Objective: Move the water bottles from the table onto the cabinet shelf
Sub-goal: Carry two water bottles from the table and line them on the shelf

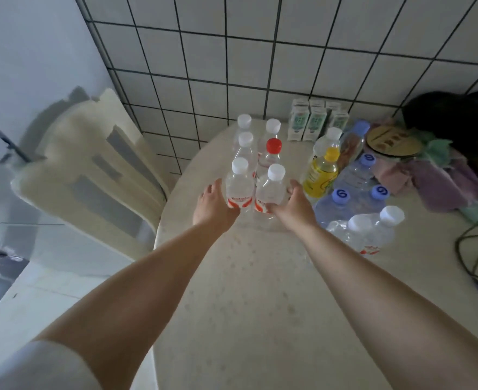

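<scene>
Several clear water bottles with white caps, and one with a red cap (273, 153), stand in two rows on the round beige table (260, 277). My left hand (214, 204) holds the near left bottle (239, 182) from its left side, thumb curled across the red-and-white label. My right hand (294, 205) holds the near right bottle (271, 190) from its right side, thumb over the label. Both bottles stand upright on the table. Two more white-capped bottles (372, 229) stand at the right. No cabinet shelf is in view.
Blue-capped bottles (342, 204), a yellow drink bottle (320, 175) and small cartons (313, 122) crowd the table's right and back. Cloths (429, 178), a dark bag (457, 116) and a black cable (474, 249) lie at far right. A beige chair (91, 170) stands left, against the tiled wall.
</scene>
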